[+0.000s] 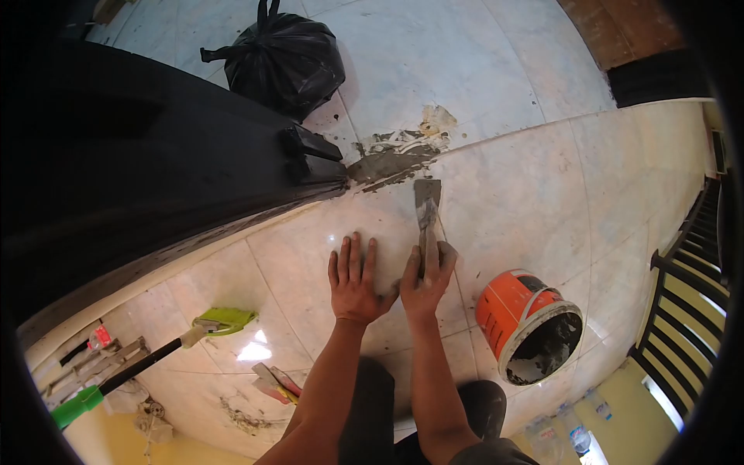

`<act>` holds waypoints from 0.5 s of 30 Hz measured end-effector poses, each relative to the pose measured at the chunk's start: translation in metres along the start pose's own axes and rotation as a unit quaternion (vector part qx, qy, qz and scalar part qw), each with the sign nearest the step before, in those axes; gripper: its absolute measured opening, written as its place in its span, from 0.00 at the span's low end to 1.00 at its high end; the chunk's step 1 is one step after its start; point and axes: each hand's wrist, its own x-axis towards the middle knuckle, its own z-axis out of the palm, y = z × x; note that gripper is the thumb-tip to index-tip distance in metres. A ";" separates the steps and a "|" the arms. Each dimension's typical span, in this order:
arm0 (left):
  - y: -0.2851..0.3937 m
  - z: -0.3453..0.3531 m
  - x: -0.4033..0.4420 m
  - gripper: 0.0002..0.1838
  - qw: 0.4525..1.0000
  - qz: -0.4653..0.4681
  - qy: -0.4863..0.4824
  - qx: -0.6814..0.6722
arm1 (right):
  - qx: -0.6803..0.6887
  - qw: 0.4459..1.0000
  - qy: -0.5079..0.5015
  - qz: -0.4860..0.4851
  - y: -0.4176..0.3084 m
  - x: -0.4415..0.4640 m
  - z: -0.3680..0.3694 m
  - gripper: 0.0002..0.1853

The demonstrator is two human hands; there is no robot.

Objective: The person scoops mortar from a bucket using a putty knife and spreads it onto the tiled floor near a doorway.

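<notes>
My right hand point(428, 288) is closed around the handle of a putty knife point(427, 195), whose blade is smeared with grey and points away from me over the tiles. Flat on the tiled floor point(535, 182), with its fingers stretched out, lies my left hand point(358, 283); its thumb comes close to my right hand. Just beyond the blade, a patch of wet grey mortar point(391, 164) spreads over the floor beside the foot of the black door frame point(314, 159). An orange bucket point(504, 306) with grey residue inside lies tilted to the right of my right hand.
A tied black plastic bag point(291, 66) sits beyond the mortar. At left are a green broom head point(225, 320) on a pole and a trowel-like tool point(277, 384) near my left forearm. Plastic bottles point(575, 434) and a black railing point(682, 310) are at right.
</notes>
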 end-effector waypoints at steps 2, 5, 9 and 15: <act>0.001 -0.001 0.001 0.57 1.000 -0.002 -0.003 0.004 | 0.036 0.999 0.014 0.022 -0.010 0.010 0.007 0.25; -0.002 -0.001 0.000 0.55 1.000 -0.004 -0.008 0.008 | 0.091 0.993 0.023 0.074 -0.029 0.024 0.019 0.24; -0.001 0.001 -0.001 0.53 1.000 -0.010 -0.019 0.017 | 0.091 0.992 0.002 0.092 -0.038 0.030 0.032 0.24; -0.006 0.009 -0.004 0.46 0.996 -0.006 -0.046 0.074 | 0.081 0.995 -0.015 0.058 -0.050 0.020 0.046 0.25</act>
